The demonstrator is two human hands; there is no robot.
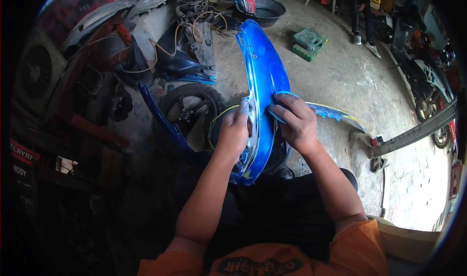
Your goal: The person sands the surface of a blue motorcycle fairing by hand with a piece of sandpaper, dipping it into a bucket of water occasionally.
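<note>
A long, curved, glossy blue motorcycle body panel point(266, 57) stands lengthwise before me, its tip pointing away. Bare whitish patches run along its left edge. My left hand point(233, 132) is closed round that edge, thumb on top and fingers mostly hidden beneath. On the panel's right side, my right hand point(296, 120) presses a thin light-blue pad point(277, 114) against the surface with bent fingers. Whether the pad is cloth or sanding sheet I cannot tell. Another blue piece with a yellowish edge point(338, 113) sticks out to the right, behind my right hand.
A black spoked wheel point(187, 113) lies on the floor at left, beside a dark blue trim strip point(158, 113). Ahead are a green tool case point(310, 45) and a dark basin point(267, 13). A seated person's legs point(362, 25) and parked motorcycles point(428, 81) are to the right.
</note>
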